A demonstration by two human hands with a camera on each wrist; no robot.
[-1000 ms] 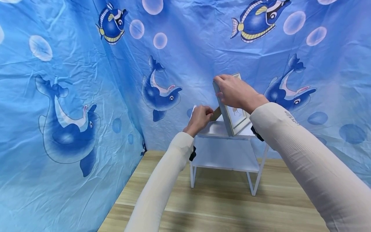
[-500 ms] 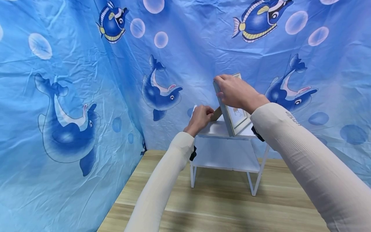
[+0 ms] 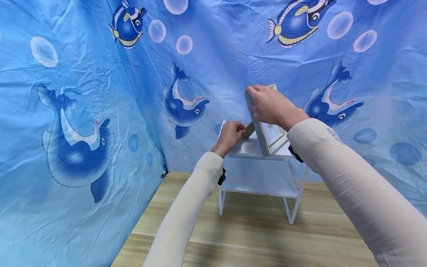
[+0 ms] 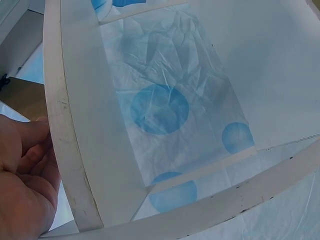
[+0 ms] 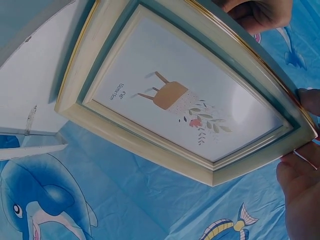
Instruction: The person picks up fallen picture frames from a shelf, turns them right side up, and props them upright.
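Observation:
A cream picture frame stands tilted on a small white table. My right hand grips its upper edge, fingers over the top. Behind it, my left hand pinches a brown flap that looks like the frame's easel stand. The right wrist view shows the frame's front, with gold and green trim around a print of an animal and flowers, and the fingers at its edge. In the left wrist view, the left hand is at the side, partly behind a white table bar.
The table has a lower shelf and thin white legs on a wood-look floor. Blue curtains printed with dolphins and fish hang behind it and along the left side.

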